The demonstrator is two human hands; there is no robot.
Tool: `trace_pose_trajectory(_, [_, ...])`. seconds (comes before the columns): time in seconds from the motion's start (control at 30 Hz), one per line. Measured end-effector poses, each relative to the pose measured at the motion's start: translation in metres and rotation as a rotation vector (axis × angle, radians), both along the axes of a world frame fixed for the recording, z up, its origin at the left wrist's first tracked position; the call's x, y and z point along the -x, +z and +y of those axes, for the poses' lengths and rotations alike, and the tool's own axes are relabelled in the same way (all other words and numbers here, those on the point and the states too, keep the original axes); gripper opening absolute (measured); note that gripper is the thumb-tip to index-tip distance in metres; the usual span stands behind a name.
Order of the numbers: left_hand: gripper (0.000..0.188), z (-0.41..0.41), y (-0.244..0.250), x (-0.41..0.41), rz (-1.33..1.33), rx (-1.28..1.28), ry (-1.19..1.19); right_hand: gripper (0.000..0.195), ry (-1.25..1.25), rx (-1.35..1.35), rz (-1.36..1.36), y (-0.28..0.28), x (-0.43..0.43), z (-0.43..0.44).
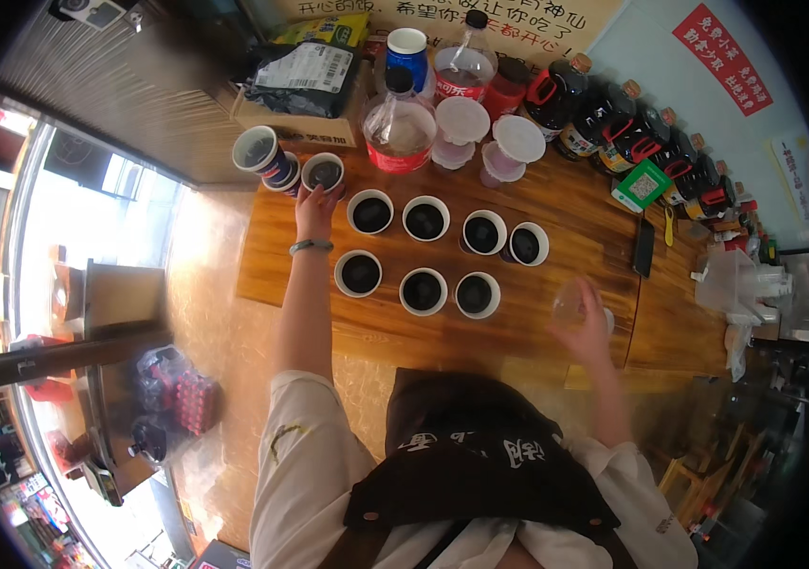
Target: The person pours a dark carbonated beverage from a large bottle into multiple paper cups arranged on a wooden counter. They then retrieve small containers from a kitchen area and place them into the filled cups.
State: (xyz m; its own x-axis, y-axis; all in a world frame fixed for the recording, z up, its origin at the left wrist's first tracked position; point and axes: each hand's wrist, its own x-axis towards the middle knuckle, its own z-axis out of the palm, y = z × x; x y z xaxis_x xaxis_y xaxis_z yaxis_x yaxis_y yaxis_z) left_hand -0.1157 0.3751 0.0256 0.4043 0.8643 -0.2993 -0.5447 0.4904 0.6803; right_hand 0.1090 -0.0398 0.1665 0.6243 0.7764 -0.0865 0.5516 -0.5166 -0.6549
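My left hand (315, 206) reaches to the table's far left, its fingers against the near side of a paper cup (323, 173) that seems to bear a clear lid. Beside that cup stand more lidded paper cups (258, 151), one raised on another. A clear plastic lid (567, 301) is held in my right hand (589, 323), which is blurred above the table's near right part. Partly hidden behind this hand is a pale round thing (610, 321), perhaps more lids. Between my hands, several open paper cups (425, 218) of dark drink stand upright in two rough rows.
Large cola bottles (399, 131) and lidded plastic tubs (463, 121) line the wooden table's (575, 213) back. A cardboard box (305, 126) carries a dark plastic parcel. To the right are dark sauce jugs (600, 121), a green code stand (642, 186) and a phone (644, 247).
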Motion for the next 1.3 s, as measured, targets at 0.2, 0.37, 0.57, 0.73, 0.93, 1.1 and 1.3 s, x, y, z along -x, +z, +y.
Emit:
trace_pose_trajectory(0.2, [0.03, -0.003, -0.001, 0.021, 0.192, 0.09, 0.098, 0.084, 0.126, 0.026, 0.058, 0.0, 0.023, 0.029])
trace_pose_trajectory(0.37, [0.013, -0.113, 0.09, 0.029, 0.454, -0.46, 0.438, 0.082, 0.31, 0.105, -0.102, -0.026, 0.036, 0.051])
trace_pose_trajectory(0.57, [0.03, -0.288, 0.033, 0.014, 0.548, -0.201, -0.612, 0.08, 0.478, 0.217, -0.15, -0.046, 0.05, 0.083])
trace_pose_trajectory(0.73, [0.055, -0.313, -0.011, -0.027, 0.36, -0.268, -0.358, 0.078, 0.53, 0.197, -0.207, -0.05, 0.053, 0.09])
trace_pose_trajectory(0.93, [0.046, -0.309, -0.007, -0.05, 0.19, -0.189, -0.259, 0.075, 0.585, 0.249, -0.254, -0.052, 0.054, 0.092])
trace_pose_trajectory(1.1, [0.036, -0.304, -0.022, -0.059, 0.302, -0.202, -0.212, 0.075, 0.637, 0.25, -0.282, -0.055, 0.049, 0.086])
trace_pose_trajectory(1.3, [0.031, -0.305, -0.023, -0.064, 0.302, -0.045, -0.204, 0.078, 0.695, 0.159, -0.315, -0.073, 0.038, 0.081])
